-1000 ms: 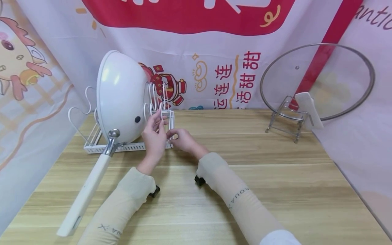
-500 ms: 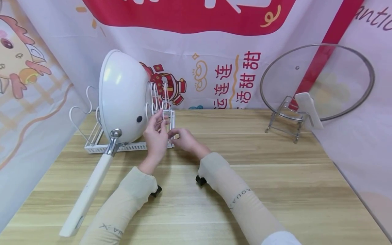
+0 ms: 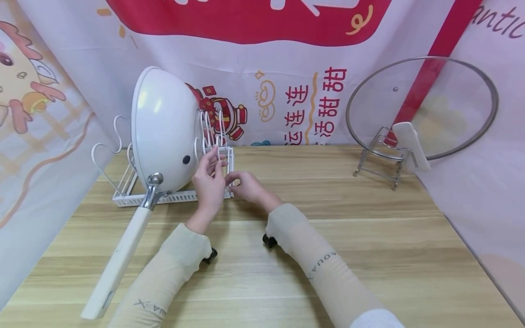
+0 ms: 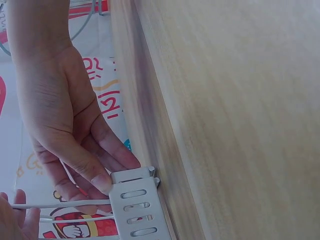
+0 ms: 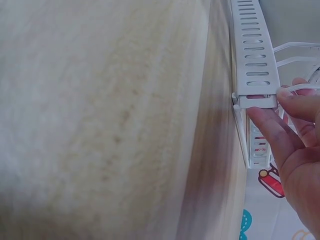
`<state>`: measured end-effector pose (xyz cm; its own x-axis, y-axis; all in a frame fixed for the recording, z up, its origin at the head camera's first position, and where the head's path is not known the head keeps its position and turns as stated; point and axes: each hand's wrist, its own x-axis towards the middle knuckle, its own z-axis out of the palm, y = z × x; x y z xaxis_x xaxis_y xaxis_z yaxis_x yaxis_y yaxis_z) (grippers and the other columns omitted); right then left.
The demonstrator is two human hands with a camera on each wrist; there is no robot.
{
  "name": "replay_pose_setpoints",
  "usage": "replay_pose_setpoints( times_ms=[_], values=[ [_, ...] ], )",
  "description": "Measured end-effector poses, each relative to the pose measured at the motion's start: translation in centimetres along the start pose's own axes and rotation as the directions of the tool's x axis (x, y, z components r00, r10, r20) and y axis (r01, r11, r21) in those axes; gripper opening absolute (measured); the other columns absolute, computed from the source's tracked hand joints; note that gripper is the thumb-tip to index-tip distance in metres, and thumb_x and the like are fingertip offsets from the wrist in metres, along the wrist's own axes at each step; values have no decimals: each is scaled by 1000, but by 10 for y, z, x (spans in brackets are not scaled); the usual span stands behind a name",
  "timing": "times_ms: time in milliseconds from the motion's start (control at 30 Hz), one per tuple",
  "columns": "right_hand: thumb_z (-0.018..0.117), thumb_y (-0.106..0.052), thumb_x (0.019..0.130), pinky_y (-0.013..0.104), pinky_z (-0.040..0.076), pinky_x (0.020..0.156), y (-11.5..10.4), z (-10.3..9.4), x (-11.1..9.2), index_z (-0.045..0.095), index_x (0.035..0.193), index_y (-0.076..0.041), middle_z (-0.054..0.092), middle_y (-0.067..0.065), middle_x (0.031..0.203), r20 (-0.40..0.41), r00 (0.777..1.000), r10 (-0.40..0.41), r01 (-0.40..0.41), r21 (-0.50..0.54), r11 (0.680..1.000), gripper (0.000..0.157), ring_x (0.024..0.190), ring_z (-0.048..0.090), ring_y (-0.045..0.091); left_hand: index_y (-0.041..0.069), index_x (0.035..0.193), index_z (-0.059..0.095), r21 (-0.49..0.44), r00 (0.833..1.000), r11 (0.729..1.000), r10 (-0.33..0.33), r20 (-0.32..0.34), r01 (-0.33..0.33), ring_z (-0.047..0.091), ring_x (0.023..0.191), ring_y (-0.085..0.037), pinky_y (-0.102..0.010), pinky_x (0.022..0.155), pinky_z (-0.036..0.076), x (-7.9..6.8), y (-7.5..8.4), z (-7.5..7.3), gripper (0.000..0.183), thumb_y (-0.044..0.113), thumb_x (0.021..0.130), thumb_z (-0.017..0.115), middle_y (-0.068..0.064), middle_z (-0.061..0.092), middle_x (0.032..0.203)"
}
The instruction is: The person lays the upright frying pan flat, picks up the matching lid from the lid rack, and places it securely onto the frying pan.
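A white metal pot rack (image 3: pixel 182 196) with curved wire dividers stands on the table and holds a white wok (image 3: pixel 162 127) on its side. My left hand (image 3: pixel 210 187) pinches a wire divider at the rack's right end. In the left wrist view only a few fingertips of that hand (image 4: pixel 22 215) show, beside the wire. At the rack's front right corner, my right hand (image 3: pixel 248 187) pinches the slotted end piece (image 5: pixel 257 101) between thumb and fingers. The wok hides much of the rack's middle.
The wok's long white handle (image 3: pixel 119 259) slants over the table (image 3: pixel 262 273) at front left. A glass lid (image 3: pixel 422 105) leans upright in a small metal stand (image 3: pixel 379 157) at the right back. Printed cloth (image 3: pixel 246 64) hangs close behind.
Between one second and half a second ago, both hands, the rack and the wok shifted slightly right in view. Since then the hands have kept their hold, with hardly any movement.
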<state>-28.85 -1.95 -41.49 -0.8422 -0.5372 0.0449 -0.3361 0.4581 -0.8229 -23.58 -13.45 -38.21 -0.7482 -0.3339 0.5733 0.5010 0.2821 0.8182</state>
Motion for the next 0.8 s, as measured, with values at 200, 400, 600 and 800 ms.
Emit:
replay_pose_setpoints(
  times_ms=[200,400,600,800],
  values=[
    [66,3,96,30,54,96,2,-1,0,72,119,-4,69,9,120,-1,1000,-4,4,-2,1000,24,114,62,23,2,134,62,-13,1000,1000,-12,-2,12,71,101,-28,-28,93,57,0,0,2,40,-13,97,58,-18,72,115],
    [66,2,97,29,54,93,4,-3,0,72,119,-5,68,7,121,-1,1000,17,-17,19,1000,24,112,62,22,3,134,63,-23,1000,1000,-21,-3,20,71,101,-28,-31,93,57,0,0,4,39,-11,98,59,-17,72,115],
    [66,4,96,29,55,93,6,-4,-1,72,119,-3,69,9,121,-3,1000,9,-9,15,1000,24,111,63,23,3,135,62,-14,1000,1000,-21,-5,21,71,100,-28,-29,92,58,-1,0,6,40,-12,98,58,-17,72,115],
    [65,2,97,30,53,97,6,-5,-1,72,118,-4,69,9,120,-7,1000,2,-2,2,1000,23,114,62,22,2,136,61,-12,1000,1000,-17,1,17,71,101,-28,-29,92,58,-1,-1,8,40,-11,98,58,-17,71,116]
  ],
)
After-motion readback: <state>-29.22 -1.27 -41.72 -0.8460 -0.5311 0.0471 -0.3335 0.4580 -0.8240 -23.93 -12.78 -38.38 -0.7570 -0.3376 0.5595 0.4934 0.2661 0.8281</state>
